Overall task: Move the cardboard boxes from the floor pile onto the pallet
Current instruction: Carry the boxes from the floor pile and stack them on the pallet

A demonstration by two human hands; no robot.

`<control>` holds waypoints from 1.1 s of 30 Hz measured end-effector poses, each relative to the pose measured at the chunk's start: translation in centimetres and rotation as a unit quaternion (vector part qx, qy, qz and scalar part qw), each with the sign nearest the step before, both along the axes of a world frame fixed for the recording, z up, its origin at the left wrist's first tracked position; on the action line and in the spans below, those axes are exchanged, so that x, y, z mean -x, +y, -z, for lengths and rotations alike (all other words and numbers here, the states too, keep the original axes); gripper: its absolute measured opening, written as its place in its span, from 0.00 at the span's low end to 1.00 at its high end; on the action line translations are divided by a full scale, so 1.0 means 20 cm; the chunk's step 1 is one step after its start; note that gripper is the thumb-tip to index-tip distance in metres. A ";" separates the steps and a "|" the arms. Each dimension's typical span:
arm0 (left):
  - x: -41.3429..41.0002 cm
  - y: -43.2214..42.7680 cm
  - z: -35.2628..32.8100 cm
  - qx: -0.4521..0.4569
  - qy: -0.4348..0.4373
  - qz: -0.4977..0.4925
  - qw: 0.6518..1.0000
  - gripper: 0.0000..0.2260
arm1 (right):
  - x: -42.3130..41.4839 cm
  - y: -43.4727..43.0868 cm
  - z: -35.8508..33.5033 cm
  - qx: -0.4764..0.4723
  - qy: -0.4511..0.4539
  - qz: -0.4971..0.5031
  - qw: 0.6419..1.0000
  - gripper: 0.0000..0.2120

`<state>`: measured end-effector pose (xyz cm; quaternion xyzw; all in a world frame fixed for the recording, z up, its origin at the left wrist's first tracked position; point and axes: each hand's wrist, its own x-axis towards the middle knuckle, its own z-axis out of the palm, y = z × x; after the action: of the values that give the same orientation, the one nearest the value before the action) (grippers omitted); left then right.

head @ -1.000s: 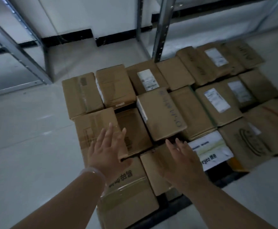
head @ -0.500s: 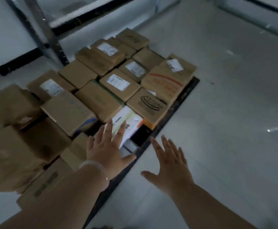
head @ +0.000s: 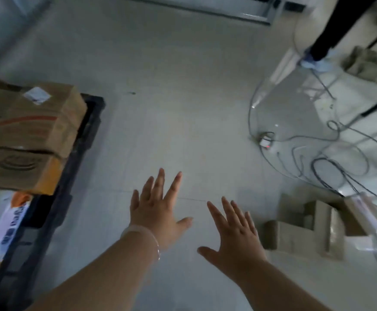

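Observation:
My left hand (head: 158, 209) and my right hand (head: 234, 236) are both stretched out over the bare floor, fingers spread, holding nothing. At the left edge stands the black pallet (head: 48, 218), loaded with brown cardboard boxes (head: 32, 122) and a white printed box (head: 1, 225). A few cardboard boxes (head: 306, 230) lie on the floor at the lower right, just right of my right hand.
Tangled grey cables (head: 331, 158) and a small white plug block (head: 266, 142) lie on the floor at the right. Another person's dark trouser leg and pale shoe (head: 317, 59) stand at the top right. A metal rack base (head: 228, 14) runs along the top.
My view has swung right, off the loaded pallet and onto open floor. Both hands stayed spread and empty. The floor boxes and cables have come into sight.

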<state>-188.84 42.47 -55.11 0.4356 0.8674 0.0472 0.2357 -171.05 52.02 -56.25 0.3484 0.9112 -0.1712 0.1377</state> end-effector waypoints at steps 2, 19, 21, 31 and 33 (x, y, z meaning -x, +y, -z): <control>-0.23 0.20 0.02 0.005 -0.018 0.054 0.998 0.46 | -0.26 0.11 0.02 0.001 -0.010 0.054 0.999 0.48; -1.06 0.89 0.21 0.048 -0.012 0.247 0.968 0.45 | -1.33 0.50 0.21 0.072 -0.072 0.235 0.966 0.47; -1.06 0.97 0.26 0.057 -0.008 0.260 0.964 0.45 | -1.37 0.58 0.24 0.084 -0.076 0.254 0.960 0.47; -1.44 1.64 0.74 0.110 -0.010 0.412 0.904 0.42 | -1.64 1.02 0.69 0.117 -0.081 0.375 0.916 0.45; -1.54 1.75 0.91 0.120 -0.004 0.439 0.891 0.42 | -1.71 1.07 0.86 0.125 -0.080 0.388 0.910 0.44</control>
<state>-157.98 77.48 -73.27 0.7400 0.5862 -0.1634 0.2865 -136.93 73.48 -73.48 0.6665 0.6616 -0.2957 0.1751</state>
